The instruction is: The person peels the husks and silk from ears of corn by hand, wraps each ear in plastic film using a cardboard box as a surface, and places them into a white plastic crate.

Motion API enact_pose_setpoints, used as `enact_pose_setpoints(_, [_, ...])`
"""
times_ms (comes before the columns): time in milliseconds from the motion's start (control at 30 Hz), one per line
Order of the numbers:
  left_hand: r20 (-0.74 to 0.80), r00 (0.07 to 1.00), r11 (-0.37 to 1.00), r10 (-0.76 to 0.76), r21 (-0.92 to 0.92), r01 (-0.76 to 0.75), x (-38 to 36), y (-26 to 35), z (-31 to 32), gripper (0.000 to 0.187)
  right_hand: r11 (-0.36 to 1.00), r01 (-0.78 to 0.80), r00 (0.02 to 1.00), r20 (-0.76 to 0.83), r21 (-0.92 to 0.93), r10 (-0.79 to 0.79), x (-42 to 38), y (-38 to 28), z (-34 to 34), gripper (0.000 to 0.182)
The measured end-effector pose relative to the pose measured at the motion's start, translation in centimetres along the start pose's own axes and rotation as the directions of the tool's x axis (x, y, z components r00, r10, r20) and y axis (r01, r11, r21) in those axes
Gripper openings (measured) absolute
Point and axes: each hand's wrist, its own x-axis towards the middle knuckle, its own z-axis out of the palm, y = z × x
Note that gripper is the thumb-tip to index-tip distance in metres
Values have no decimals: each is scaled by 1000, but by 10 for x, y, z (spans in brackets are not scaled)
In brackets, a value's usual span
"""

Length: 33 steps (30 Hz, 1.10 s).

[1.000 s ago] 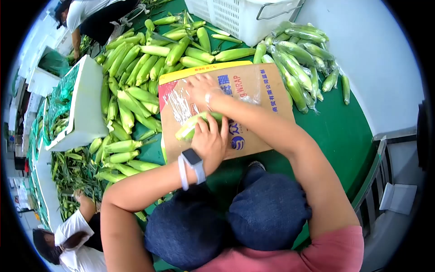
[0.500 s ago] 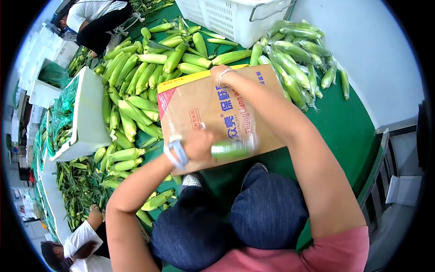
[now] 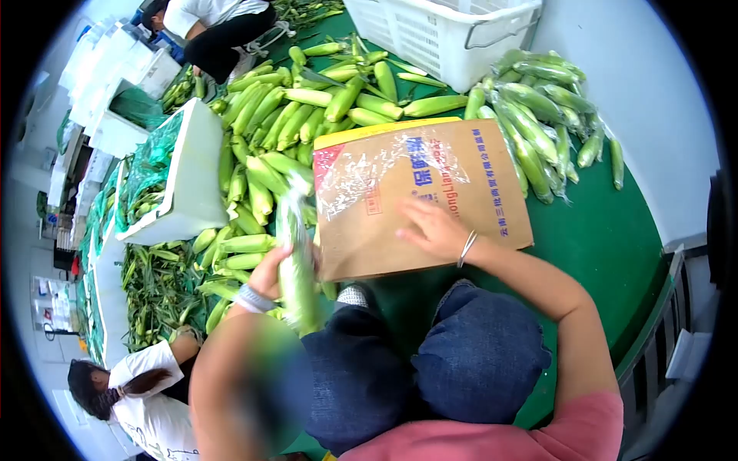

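My left hand [image 3: 269, 275] is wrapped round a corn cob [image 3: 298, 284] in clear plastic film. It holds the cob upright at the left edge of a flat cardboard sheet [image 3: 346, 246]. Loose film trails from the cob's upper end. Over the middle of the cardboard is my right hand [image 3: 434, 229], fingers spread, holding nothing. Clear film [image 3: 384, 161] lies on the printed cardboard, above my knees.
Unwrapped corn [image 3: 284, 115] is heaped behind and left of the cardboard. Wrapped corn [image 3: 538, 115] lies at the right, beside a white crate [image 3: 415, 46]. White boxes [image 3: 192, 169] stand left. Two people [image 3: 146, 384] [image 3: 223, 31] crouch at the left.
The wrapped cob in my left hand has moved left, from over the cardboard to its left edge. My right hand has come from the far edge to the middle, and the view has shifted.
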Motion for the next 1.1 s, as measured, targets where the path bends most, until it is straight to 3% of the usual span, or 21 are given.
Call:
enact_pose_setpoints(100, [-161,917,899,365,-197,-392,52,1,48,51,731,-114,989,147,673,19,20,-46,37,60])
enact_pose_setpoints(167, [-5,880,789,474,-441,-427,75,3,78,50,386,-425,880,473,818,-33,33,-65,28,56])
enact_pose_setpoints(200, [-45,868,761,495,-460,-458,79,8,88,45,-232,-519,854,509,822,-107,29,-80,20,47])
enact_pose_setpoints(233, [-38,866,758,499,-466,-457,84,10,96,45,-360,-621,768,634,697,-97,27,-81,-2,41])
enact_pose_setpoints(300, [-282,563,627,777,264,-733,91,15,107,46,-484,-565,825,467,668,-318,11,-16,51,39])
enact_pose_setpoints(333, [-302,528,604,794,285,-745,89,23,112,56,-41,-516,856,516,856,-9,11,-36,19,37])
enact_pose_setpoints(367, [-302,493,573,816,315,-756,93,24,106,46,433,-477,878,395,765,270,11,-59,-13,35])
enact_pose_setpoints(400, [-354,454,572,818,406,-713,96,23,95,36,835,-171,972,-50,523,230,3,-37,5,35])
enact_pose_setpoints(467, [-487,291,550,823,555,-624,98,23,94,14,927,-376,924,-87,-12,373,5,-38,-29,44])
enact_pose_setpoints(500, [-520,246,457,818,328,-827,105,21,92,15,949,-266,949,-217,-167,228,6,-38,-45,39])
enact_pose_setpoints(567, [-514,285,531,809,431,-729,104,20,79,22,930,-164,949,-309,-328,58,8,-36,-67,34])
enact_pose_setpoints(633, [-194,612,394,767,894,-211,88,22,75,37,801,-46,915,-346,-597,-206,10,-33,-82,29])
enact_pose_setpoints(667, [-79,795,336,602,928,-162,83,23,87,49,790,5,896,-348,-613,-275,11,-25,-81,30])
enact_pose_setpoints(700, [-72,967,512,243,856,-65,68,32,107,55,790,6,901,-339,-613,-270,12,-23,-83,30])
enact_pose_setpoints(733, [185,979,717,-89,694,-66,68,25,102,67,801,74,915,-279,-594,-291,13,-22,-83,30])
enact_pose_setpoints(767, [365,821,810,-440,557,186,74,21,87,81,808,135,924,-221,-574,-312,13,-23,-84,31])
enact_pose_setpoints(800, [648,633,903,-423,240,357,85,-6,76,98,802,123,928,-218,-584,-301,13,-29,-81,31])
enact_pose_setpoints(900, [851,509,802,-133,-210,560,83,-20,113,97,760,361,804,-233,-540,-547,14,-35,-79,28])
enact_pose_setpoints(967, [853,522,447,32,-479,755,91,-29,126,98,834,225,845,-325,-504,-424,11,-16,-75,25])
enact_pose_setpoints(1033, [918,372,586,140,-379,716,95,-44,127,99,956,45,772,-598,-289,-216,-2,22,-49,21])
enact_pose_setpoints(1100, [849,507,742,149,-435,511,81,-24,118,99,955,-270,689,-717,-120,105,-15,53,-66,21])
